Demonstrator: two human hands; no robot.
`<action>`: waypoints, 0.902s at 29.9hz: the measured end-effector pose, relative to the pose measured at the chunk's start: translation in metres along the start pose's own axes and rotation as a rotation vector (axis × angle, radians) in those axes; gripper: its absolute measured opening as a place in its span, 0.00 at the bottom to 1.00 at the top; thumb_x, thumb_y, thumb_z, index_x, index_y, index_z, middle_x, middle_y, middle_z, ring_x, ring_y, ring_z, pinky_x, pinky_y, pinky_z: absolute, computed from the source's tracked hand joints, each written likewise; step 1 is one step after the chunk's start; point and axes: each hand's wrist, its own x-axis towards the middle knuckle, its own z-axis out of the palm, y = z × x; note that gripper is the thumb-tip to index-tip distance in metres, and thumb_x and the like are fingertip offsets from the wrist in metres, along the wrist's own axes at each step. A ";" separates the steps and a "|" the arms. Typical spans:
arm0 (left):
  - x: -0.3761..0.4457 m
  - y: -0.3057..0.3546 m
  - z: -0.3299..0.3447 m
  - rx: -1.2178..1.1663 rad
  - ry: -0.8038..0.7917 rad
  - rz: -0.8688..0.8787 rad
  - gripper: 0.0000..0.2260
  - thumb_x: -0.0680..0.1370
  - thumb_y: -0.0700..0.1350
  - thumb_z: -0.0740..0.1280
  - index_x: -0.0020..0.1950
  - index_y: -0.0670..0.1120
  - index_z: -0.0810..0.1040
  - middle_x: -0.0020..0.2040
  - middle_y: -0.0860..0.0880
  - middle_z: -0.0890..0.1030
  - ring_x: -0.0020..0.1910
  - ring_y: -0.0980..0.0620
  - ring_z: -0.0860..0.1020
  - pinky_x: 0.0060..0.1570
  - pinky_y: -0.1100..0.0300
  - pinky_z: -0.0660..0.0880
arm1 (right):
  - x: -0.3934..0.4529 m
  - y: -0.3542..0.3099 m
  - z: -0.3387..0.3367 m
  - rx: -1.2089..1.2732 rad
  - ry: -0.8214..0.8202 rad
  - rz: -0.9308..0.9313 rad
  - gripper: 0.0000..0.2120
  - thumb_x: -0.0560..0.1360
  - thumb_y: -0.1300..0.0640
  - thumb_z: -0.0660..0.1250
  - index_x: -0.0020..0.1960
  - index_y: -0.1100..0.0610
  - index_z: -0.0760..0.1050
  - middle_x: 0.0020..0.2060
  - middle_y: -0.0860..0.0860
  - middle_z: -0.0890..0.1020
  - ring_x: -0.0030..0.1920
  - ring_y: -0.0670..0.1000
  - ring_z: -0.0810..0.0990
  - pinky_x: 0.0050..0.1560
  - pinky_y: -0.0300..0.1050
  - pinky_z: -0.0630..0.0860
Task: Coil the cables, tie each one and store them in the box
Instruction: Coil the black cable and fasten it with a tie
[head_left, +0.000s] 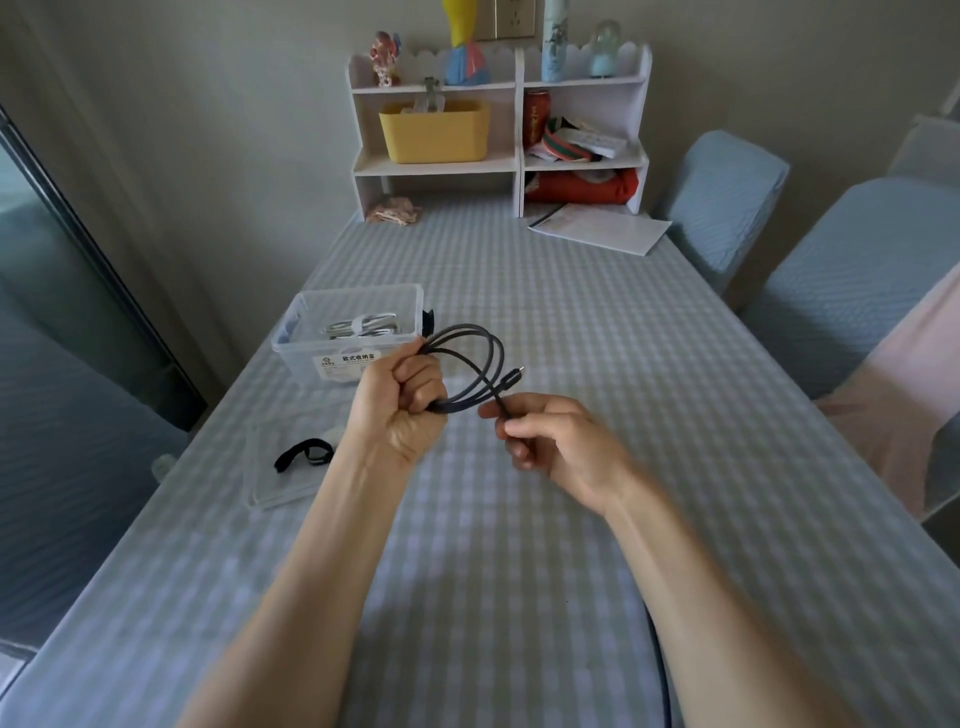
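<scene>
My left hand (402, 402) grips a dark cable (480, 348) wound into a few loops, held above the table. My right hand (550, 439) pinches the cable's loose end just behind its plug (517, 373). Behind my left hand stands a clear plastic box (306, 332) with a white tied cable (363, 327) inside. A black strap tie (304, 453) lies on the box's clear lid (280, 483) at the left. Another black tie (428, 322) shows by the box's right wall. A dark cable strand (660, 670) runs off the near table edge beside my right forearm.
The table carries a blue checked cloth (571, 322). A white desk shelf (498, 130) with a yellow bin (434, 130) stands at the far end, with papers (597, 228) in front of it. Covered chairs (841, 270) line the right side.
</scene>
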 end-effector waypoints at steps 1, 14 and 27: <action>-0.001 -0.005 0.001 0.015 0.010 0.011 0.15 0.82 0.38 0.56 0.35 0.48 0.63 0.21 0.54 0.60 0.15 0.56 0.57 0.12 0.62 0.54 | -0.001 0.000 0.000 -0.028 -0.021 -0.008 0.10 0.70 0.62 0.68 0.50 0.64 0.79 0.33 0.51 0.75 0.32 0.47 0.70 0.32 0.39 0.65; -0.012 -0.046 0.004 0.355 0.062 0.112 0.14 0.81 0.40 0.60 0.35 0.48 0.65 0.24 0.53 0.59 0.20 0.57 0.54 0.18 0.65 0.55 | -0.003 -0.010 0.013 0.309 0.230 -0.142 0.12 0.84 0.54 0.57 0.48 0.59 0.74 0.30 0.51 0.73 0.32 0.51 0.74 0.37 0.42 0.69; -0.019 -0.032 0.004 1.013 -0.039 -0.014 0.10 0.80 0.44 0.65 0.39 0.45 0.74 0.25 0.51 0.62 0.21 0.57 0.57 0.20 0.65 0.52 | -0.012 -0.015 0.005 -0.040 0.066 0.069 0.14 0.84 0.52 0.57 0.43 0.57 0.72 0.24 0.47 0.61 0.25 0.47 0.59 0.31 0.41 0.63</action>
